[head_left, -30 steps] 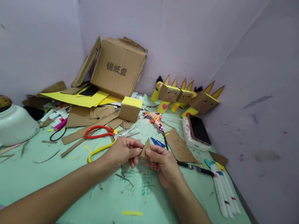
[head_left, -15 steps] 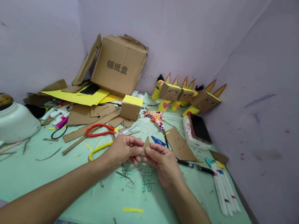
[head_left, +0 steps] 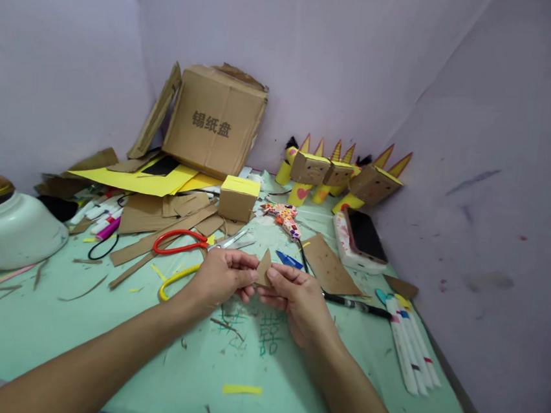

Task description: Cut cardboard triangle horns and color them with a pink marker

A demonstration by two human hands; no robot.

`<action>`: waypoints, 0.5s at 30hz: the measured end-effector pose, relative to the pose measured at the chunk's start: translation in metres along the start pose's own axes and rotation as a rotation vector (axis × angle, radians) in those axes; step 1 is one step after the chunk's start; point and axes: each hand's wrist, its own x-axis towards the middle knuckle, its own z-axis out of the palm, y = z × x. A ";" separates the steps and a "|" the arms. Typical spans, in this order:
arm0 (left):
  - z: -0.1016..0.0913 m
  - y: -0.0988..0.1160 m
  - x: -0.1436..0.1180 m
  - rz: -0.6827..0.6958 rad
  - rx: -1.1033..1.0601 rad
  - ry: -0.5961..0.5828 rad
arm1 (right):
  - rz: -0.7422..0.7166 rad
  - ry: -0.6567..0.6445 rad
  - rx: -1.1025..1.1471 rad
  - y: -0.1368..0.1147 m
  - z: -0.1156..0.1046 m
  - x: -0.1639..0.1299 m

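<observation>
A small pointed piece of cardboard [head_left: 263, 269] stands tip up between my two hands, just above the green table cover. My left hand [head_left: 222, 278] pinches its left edge with thumb and fingers. On the other side my right hand [head_left: 301, 300] grips it, thumb lying across the lower part. Scissors with red and yellow handles [head_left: 180, 241] lie beyond my left hand, partly covered by it. Just past my right hand is a blue pen cap [head_left: 290, 260], and a black pen [head_left: 358, 305] lies to its right.
Behind stand a cardboard box [head_left: 215, 123], a small yellow-topped box [head_left: 237, 201] and several cardboard figures with yellow horns [head_left: 370, 183]. A patterned glue gun [head_left: 284, 219], a phone [head_left: 365, 231], white markers [head_left: 411, 343], cardboard scraps [head_left: 143, 214] and a white pot [head_left: 15, 227] surround the hands.
The whole view has shifted slightly, so things sit a little further left. Both hands keep hold of the cardboard piece, which now leans slightly and shows more of its face.
</observation>
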 end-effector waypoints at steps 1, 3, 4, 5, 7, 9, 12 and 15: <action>0.000 -0.001 0.001 0.001 0.000 -0.001 | -0.003 -0.010 0.017 0.000 0.000 0.000; 0.000 -0.004 0.002 0.005 -0.006 -0.001 | -0.005 -0.024 0.043 -0.001 0.000 0.001; 0.000 -0.005 0.003 0.007 -0.010 0.001 | -0.004 -0.028 0.049 -0.001 0.001 0.001; 0.000 -0.006 0.003 0.008 -0.013 0.003 | -0.007 -0.028 0.053 -0.001 0.001 0.001; 0.000 -0.007 0.003 0.006 -0.017 0.005 | -0.016 -0.025 0.051 -0.002 0.001 0.001; -0.001 -0.007 0.002 0.002 -0.019 0.004 | -0.024 -0.027 0.039 -0.002 0.001 0.001; 0.000 -0.005 0.002 0.005 -0.021 0.001 | -0.023 -0.045 0.014 -0.002 0.000 0.001; 0.000 -0.004 0.001 0.011 -0.023 -0.007 | -0.026 -0.055 0.012 -0.003 -0.001 0.001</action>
